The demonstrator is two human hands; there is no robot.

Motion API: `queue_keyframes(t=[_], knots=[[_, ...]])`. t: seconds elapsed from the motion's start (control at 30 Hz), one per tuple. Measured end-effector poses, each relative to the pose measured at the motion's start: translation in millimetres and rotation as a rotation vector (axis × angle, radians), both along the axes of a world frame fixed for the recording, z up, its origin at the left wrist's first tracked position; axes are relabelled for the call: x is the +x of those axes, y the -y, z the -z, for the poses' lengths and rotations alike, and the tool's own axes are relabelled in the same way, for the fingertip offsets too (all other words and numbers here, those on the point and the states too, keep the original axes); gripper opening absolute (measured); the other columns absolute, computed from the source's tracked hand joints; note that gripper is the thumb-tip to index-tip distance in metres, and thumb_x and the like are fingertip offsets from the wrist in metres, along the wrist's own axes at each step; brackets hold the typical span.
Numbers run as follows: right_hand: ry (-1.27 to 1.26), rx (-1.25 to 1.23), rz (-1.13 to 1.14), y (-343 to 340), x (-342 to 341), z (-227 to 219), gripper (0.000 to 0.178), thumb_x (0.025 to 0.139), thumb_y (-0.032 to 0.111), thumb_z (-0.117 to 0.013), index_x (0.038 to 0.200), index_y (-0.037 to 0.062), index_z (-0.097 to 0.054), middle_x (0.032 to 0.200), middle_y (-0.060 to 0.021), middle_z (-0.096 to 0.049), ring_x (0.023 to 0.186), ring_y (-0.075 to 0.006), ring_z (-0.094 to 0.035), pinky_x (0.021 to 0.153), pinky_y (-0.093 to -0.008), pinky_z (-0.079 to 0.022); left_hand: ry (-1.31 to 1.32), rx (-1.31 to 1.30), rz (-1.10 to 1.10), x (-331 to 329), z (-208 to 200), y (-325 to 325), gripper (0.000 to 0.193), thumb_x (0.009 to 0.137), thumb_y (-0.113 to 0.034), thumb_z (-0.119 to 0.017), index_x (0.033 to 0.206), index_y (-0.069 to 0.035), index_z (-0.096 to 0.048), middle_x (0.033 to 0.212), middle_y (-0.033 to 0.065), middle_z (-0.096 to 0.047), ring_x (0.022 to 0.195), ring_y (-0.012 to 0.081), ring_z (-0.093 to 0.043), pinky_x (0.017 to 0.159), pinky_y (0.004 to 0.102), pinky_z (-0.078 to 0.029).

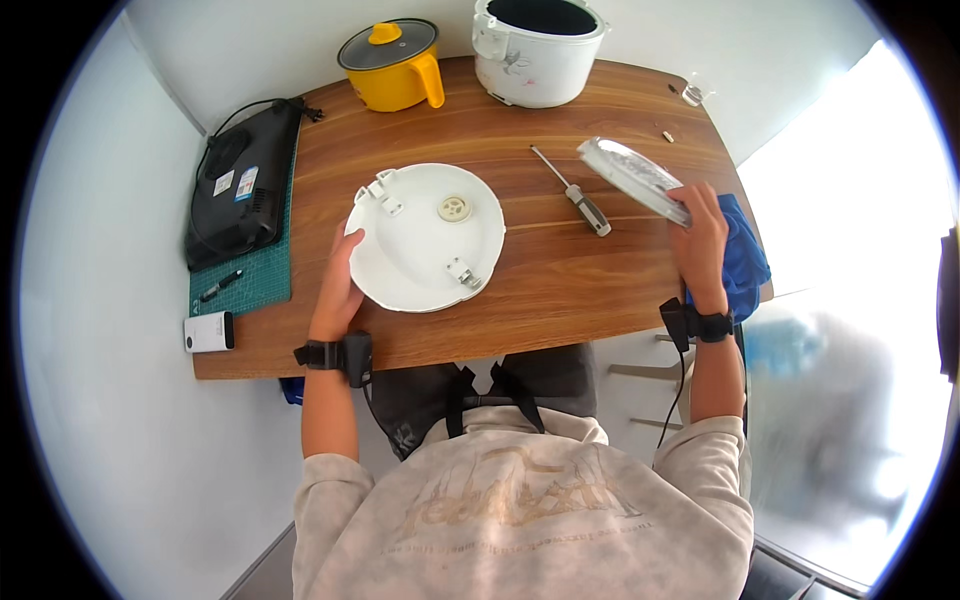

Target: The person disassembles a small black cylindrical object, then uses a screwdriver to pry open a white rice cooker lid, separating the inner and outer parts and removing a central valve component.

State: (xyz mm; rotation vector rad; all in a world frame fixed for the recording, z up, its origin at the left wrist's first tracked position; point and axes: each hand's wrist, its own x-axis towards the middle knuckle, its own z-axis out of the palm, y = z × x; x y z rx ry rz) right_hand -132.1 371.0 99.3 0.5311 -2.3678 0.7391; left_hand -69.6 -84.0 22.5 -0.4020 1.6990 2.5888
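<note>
The white lid (428, 238) lies flat on the wooden table (560, 290), near the front edge, with its inner side up, so small clips and a round vent piece are visible on it. The left hand (338, 285) rests on the left rim of this lid, with the fingers closed around the edge. The right hand (700, 245) is at the right end of the table and holds a metal inner plate (632, 177), tilted and lifted above the table; the fingers grip its lower end. Under this hand a blue cloth (745, 255) lies at the table edge. Between lid and metal plate lies a screwdriver (573, 190). At the left side there is a green cutting mat (255, 285) with a pen (220, 286) and a black appliance (240, 185). At the far edge stand a yellow pot (392, 65) with a dark lid and a white rice cooker body (535, 50), open on top.
</note>
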Motion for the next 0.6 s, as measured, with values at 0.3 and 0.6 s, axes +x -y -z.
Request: queue_keyframes(t=[0.3,0.6], knots=[[-0.028,0.157,-0.07,-7.9,-7.9,40.5,0.043,0.066,-0.017,-0.059,0.103,0.0037,-0.065,0.096,-0.0116,-0.055,0.097,-0.0332,-0.055,0.086,-0.0435,-0.048,0.043,-0.046,-0.002,-3.0,1.4,2.4,0.063,0.102,-0.03,-0.054,0.157,-0.005,-0.035,0.152,0.0145,-0.05,0.138,0.0272,-0.05,0.115,0.0404,-0.04],[0.19,0.383,-0.06,-6.8,-26.2,41.9,0.042,0.073,-0.009,-0.07,0.109,0.0086,-0.061,0.103,-0.0092,-0.058,0.105,-0.0306,-0.057,0.095,-0.0433,-0.046,0.047,-0.066,-0.016,-1.9,-1.5,-0.5,0.063,0.102,-0.031,-0.054,0.157,-0.005,-0.036,0.153,0.014,-0.049,0.139,0.0269,-0.049,0.116,0.0404,-0.039]])
